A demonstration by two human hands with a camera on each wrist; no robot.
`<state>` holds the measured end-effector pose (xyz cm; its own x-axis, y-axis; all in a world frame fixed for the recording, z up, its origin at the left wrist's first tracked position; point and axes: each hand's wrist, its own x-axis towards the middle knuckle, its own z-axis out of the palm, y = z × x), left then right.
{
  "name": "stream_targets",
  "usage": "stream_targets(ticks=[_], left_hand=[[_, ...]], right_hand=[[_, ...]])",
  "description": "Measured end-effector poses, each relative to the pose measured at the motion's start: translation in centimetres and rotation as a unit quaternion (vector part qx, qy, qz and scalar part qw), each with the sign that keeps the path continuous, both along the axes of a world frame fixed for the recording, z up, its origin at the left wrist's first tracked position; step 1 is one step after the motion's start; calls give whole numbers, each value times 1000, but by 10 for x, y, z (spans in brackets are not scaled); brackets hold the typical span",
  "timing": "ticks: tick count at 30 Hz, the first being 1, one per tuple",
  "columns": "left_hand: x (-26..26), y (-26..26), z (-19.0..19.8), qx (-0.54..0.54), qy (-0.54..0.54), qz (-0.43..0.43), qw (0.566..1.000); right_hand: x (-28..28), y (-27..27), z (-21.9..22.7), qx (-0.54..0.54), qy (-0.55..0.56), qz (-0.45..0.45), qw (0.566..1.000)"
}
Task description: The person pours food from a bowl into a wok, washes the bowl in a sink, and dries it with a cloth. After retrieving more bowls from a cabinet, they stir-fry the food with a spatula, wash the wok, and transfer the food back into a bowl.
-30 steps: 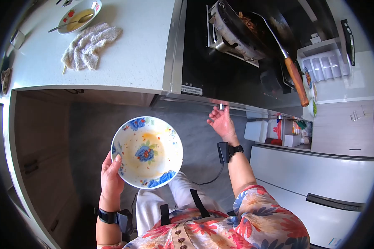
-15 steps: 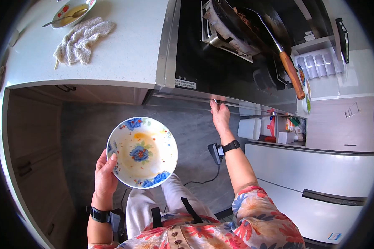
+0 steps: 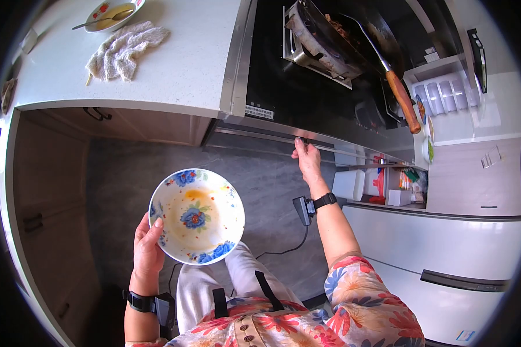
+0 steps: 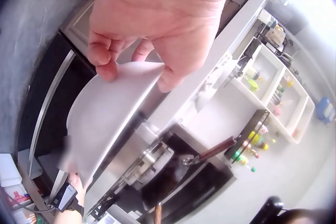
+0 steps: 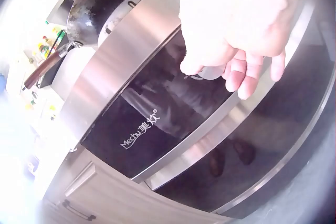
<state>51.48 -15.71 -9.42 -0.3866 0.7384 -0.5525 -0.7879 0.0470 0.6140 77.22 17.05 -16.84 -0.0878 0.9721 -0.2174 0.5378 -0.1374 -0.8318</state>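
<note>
My left hand (image 3: 149, 248) grips the near-left rim of a white shallow bowl (image 3: 221, 211) with blue flowers, thumb on its inner side. Orange sauce and small bits smear the inside. In the left wrist view the thumb and fingers pinch the rim, and the bowl's white underside (image 4: 107, 111) shows. At the stove's front panel (image 5: 157, 108), my right hand (image 3: 308, 161) holds a round silver knob (image 5: 211, 73) between thumb and fingers. The hand covers much of the knob.
On the black cooktop (image 3: 289, 98) sits a dark wok (image 3: 382, 40) with food in it. A wooden-handled utensil (image 3: 404, 103) sticks out over the stove's front. The left counter (image 3: 197, 63) bears a crumpled cloth (image 3: 121, 52) and a bowl with a spoon (image 3: 113, 14). A white fridge (image 3: 434, 237) stands right.
My right hand has gone from loosely spread fingers just below the stove's front edge to holding the knob there. The bowl stays in my left hand, nearly in place.
</note>
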Motion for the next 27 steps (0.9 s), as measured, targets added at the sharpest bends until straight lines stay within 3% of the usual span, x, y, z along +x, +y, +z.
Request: stream_targets(ticks=[17, 27], left_hand=[[12, 3, 16, 19, 25, 23, 999], [19, -20, 71, 27, 15, 114, 993]], right_hand=[[-2, -3, 21, -96, 61, 25, 993], [26, 6, 31, -233, 36, 65, 970]])
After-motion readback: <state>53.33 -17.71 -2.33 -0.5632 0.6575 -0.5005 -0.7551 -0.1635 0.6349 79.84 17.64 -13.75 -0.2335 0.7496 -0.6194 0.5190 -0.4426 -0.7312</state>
